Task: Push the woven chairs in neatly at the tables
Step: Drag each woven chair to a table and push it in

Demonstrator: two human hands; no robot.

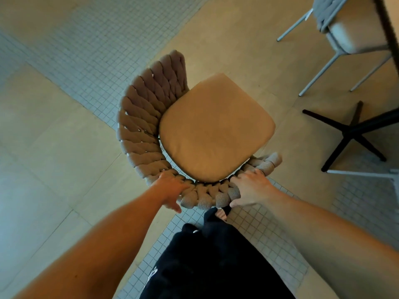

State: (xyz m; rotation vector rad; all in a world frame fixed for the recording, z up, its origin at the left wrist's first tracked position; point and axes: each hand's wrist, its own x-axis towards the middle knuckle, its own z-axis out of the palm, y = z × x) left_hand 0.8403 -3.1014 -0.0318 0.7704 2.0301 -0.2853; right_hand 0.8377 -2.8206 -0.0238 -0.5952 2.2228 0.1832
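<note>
A woven chair [142, 117] with a thick braided grey-beige back and a tan seat cushion [216, 130] stands right below me on the floor. My left hand [170, 188] grips the near part of the woven back rim, fingers over the top. My right hand [250, 188] grips the same rim a little to the right. The chair stands apart from the table [388, 24], whose dark edge shows at the top right. The chair's legs are hidden under the seat.
The table's black cross base [352, 132] stands on the floor at right. A second chair [347, 35] with pale metal legs sits tucked at the table, top right. Another pale metal leg [362, 173] shows at the right edge. Floor is beige slabs and small grey tiles.
</note>
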